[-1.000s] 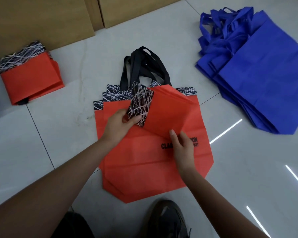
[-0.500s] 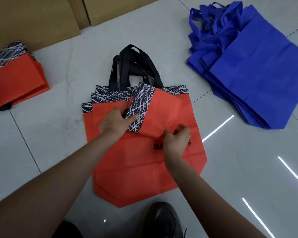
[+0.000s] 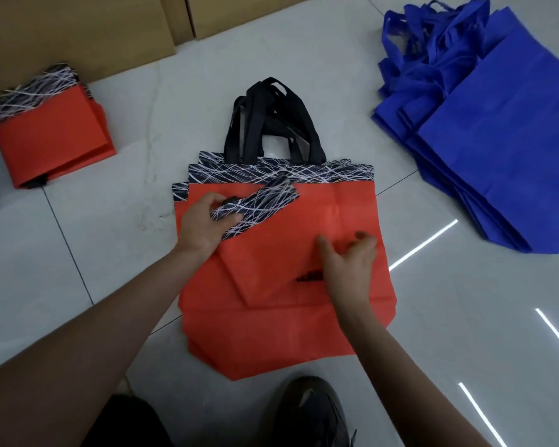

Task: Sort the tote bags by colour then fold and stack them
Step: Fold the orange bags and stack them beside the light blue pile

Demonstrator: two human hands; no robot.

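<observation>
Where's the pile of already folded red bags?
In the head view, the folded red bags lie on the floor at far left, beside the brown panel, left of the flat red pile.

We could read no text anywhere. The only print we found was a short strip of black lettering (image 3: 308,276) on the orange tote bags (image 3: 271,343) in the middle of the floor. The right hand (image 3: 349,269) lay over most of it. The part that showed beside the hand was too blurred to make out a single letter. We could not tell which layer of fabric carried it.
</observation>
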